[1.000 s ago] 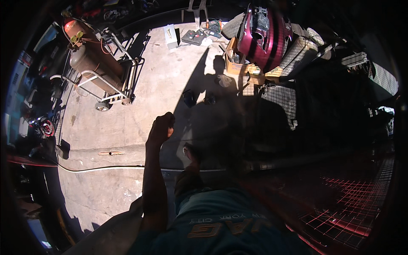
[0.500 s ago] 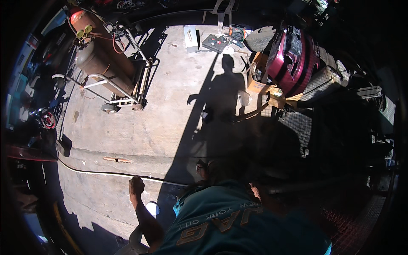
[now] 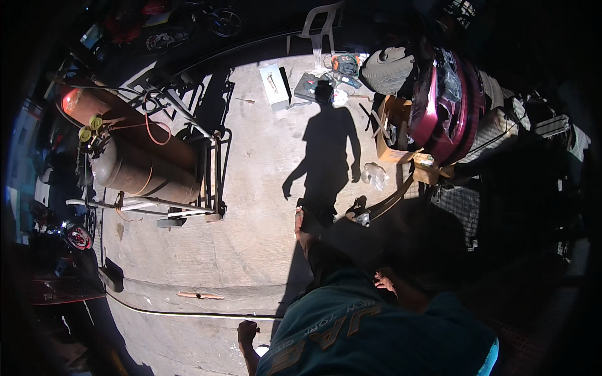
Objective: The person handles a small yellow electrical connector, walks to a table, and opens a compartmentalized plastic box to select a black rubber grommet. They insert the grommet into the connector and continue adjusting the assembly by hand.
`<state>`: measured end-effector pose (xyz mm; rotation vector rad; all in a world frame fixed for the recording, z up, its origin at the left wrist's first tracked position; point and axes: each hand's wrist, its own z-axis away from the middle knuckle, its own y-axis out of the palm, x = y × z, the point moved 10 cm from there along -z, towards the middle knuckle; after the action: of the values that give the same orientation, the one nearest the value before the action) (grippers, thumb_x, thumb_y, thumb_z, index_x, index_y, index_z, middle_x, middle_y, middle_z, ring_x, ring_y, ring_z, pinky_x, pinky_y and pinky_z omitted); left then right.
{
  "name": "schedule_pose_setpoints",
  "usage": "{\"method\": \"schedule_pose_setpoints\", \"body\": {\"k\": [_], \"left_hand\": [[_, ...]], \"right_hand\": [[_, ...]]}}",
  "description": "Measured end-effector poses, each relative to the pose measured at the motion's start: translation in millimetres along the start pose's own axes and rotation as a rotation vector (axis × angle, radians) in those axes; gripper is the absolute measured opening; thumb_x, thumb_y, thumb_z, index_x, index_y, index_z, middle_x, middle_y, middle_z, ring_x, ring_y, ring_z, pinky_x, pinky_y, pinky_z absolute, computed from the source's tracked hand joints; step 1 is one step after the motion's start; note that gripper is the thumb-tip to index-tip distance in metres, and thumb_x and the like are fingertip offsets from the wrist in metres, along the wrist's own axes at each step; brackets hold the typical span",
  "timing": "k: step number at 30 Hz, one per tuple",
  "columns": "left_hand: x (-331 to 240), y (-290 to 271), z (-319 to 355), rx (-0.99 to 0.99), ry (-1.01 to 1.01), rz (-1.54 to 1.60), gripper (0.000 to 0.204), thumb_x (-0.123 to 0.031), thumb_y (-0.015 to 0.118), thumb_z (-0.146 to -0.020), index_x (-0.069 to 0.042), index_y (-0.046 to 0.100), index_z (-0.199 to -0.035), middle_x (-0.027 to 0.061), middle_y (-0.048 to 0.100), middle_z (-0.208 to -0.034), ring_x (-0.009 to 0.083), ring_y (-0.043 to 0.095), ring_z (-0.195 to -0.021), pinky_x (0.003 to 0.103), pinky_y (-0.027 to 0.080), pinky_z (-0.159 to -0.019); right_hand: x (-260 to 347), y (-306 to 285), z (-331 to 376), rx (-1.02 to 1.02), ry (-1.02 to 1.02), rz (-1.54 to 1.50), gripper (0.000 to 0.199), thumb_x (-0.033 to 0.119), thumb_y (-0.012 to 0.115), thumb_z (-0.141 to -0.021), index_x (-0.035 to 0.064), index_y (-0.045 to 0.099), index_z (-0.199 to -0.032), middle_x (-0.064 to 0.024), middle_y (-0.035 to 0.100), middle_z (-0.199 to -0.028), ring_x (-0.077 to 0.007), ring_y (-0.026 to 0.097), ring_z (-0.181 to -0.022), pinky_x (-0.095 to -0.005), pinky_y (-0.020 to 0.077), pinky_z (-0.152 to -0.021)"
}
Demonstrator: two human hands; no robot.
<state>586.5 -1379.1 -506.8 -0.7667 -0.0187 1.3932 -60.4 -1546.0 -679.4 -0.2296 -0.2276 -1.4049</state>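
Note:
My left hand (image 3: pixel 248 330) hangs low by my left side over the sunlit concrete. Its fingers look curled in, and nothing shows in them. My right hand (image 3: pixel 384 282) is beside my waist in shadow, its fingers loosely apart and no object in it. Neither hand touches anything but air. My foot (image 3: pixel 299 222) is out ahead on the floor. A hose (image 3: pixel 188 314) runs across the ground near my left hand, with a brownish strip (image 3: pixel 199 296) lying just beyond it.
Left, a wheeled cart (image 3: pixel 216 182) bears gas cylinders (image 3: pixel 147 166). Ahead lie a white box (image 3: pixel 274 84), a dark tool case (image 3: pixel 307 88), an orange-and-black power tool (image 3: pixel 345 64) and a plastic chair (image 3: pixel 321 19). Right stand a cardboard box (image 3: pixel 392 152) and magenta bumper (image 3: pixel 426 109); a clear plastic bag (image 3: pixel 376 175) lies nearby.
I have stepped forward; the cart, hose and boxes sit lower or nearer in view. My left hand has dropped back toward my side. My foot now shows ahead of me.

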Motion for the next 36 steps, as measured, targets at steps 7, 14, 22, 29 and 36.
{"method": "schedule_pose_setpoints", "body": {"k": [7,14,22,29,36], "left_hand": [[-195,-17,-144,0.279,0.322,-0.002,0.026,-0.019,0.064,-0.093,-0.001,0.073,-0.109,0.0153,0.075,-0.09,0.0237,0.075,-0.071,0.033,0.054,-0.054],[-437,-57,-326,0.252,0.155,0.243,0.022,-0.017,0.066,-0.091,-0.007,0.06,-0.072,0.0094,0.07,-0.075,0.0175,0.069,-0.061,0.028,0.048,-0.049],[-643,-23,-511,0.457,0.138,0.313,0.03,-0.026,0.068,-0.092,-0.003,0.064,-0.111,0.0148,0.072,-0.086,0.0267,0.074,-0.069,0.034,0.054,-0.057],[-886,20,-624,0.86,0.074,0.447,0.02,-0.019,0.063,-0.092,-0.002,0.064,-0.102,0.0101,0.066,-0.081,0.0253,0.067,-0.068,0.035,0.05,-0.059],[-1165,147,-649,0.83,0.413,0.307,0.017,-0.014,0.066,-0.093,0.0,0.066,-0.102,0.009,0.067,-0.085,0.0218,0.068,-0.076,0.039,0.053,-0.065]], "right_hand": [[195,60,-60,0.105,-0.277,-0.246,0.042,0.05,0.062,-0.094,0.0124,0.066,-0.112,-0.0106,0.073,-0.104,-0.0256,0.072,-0.082,-0.048,0.0575,-0.075],[498,59,-62,0.091,-0.396,-0.552,0.032,0.041,0.064,-0.094,0.0102,0.065,-0.088,-0.0082,0.069,-0.078,-0.0189,0.066,-0.063,-0.0314,0.05,-0.056],[526,29,-121,-0.241,-0.186,-0.8,0.032,0.036,0.058,-0.1,0.0044,0.064,-0.094,-0.0157,0.073,-0.087,-0.026,0.072,-0.069,-0.0349,0.0582,-0.06],[547,49,-111,-0.327,-0.047,-0.93,0.033,0.036,0.058,-0.1,0.0037,0.064,-0.095,-0.0161,0.073,-0.087,-0.0264,0.072,-0.07,-0.035,0.0586,-0.061],[637,-14,-150,-0.394,-0.035,-1.018,0.034,0.036,0.058,-0.1,0.003,0.065,-0.096,-0.0166,0.073,-0.088,-0.0267,0.073,-0.071,-0.0351,0.059,-0.062]]}}
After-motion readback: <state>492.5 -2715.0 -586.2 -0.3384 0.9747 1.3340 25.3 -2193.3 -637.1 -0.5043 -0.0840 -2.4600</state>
